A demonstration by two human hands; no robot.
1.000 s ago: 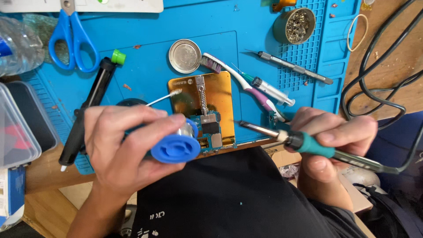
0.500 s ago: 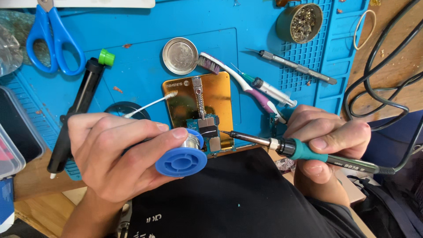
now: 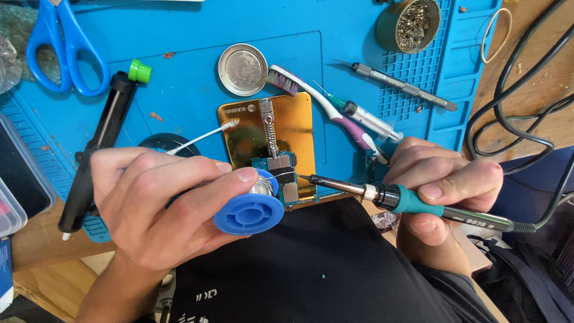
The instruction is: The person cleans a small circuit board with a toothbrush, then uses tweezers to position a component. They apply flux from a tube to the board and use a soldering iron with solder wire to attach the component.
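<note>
Covering most of the wooden surface (image 3: 526, 113) is a blue work mat (image 3: 179, 36), and both hands are working at its near edge.

The left hand (image 3: 155, 209) is gripping a blue solder spool (image 3: 249, 212), fingers (image 3: 203, 170) wrapped closed around it and the thumb pressing on its upper side. The spool is sitting just beside the small circuit board (image 3: 281, 173), at the board's left.

The right hand (image 3: 445, 191) is holding a soldering iron (image 3: 418, 206) by its teal grip, fingers closed around the handle. The iron is lying nearly level, its tip pointing left and reaching the right edge of the circuit board; whether the tip is touching the board cannot be told.

The board is sitting clamped at the lower end of a gold-coloured holder plate (image 3: 296, 128), under a spring bar running down the plate's middle. A cotton swab (image 3: 200, 137) is lying with its head on the plate's upper left corner.

Further out on the mat are lying a round metal tin lid (image 3: 242, 69), a toothbrush (image 3: 326, 104), a syringe (image 3: 365, 116) and a slim metal tool (image 3: 400, 87). A tin of brass wool (image 3: 412, 24) is standing at the top right. Blue scissors (image 3: 60, 45) are lying at the upper left, with a black desoldering pump (image 3: 98, 143) with a green cap below them. Black cable (image 3: 508, 119) is looping over the wood at the right.
</note>
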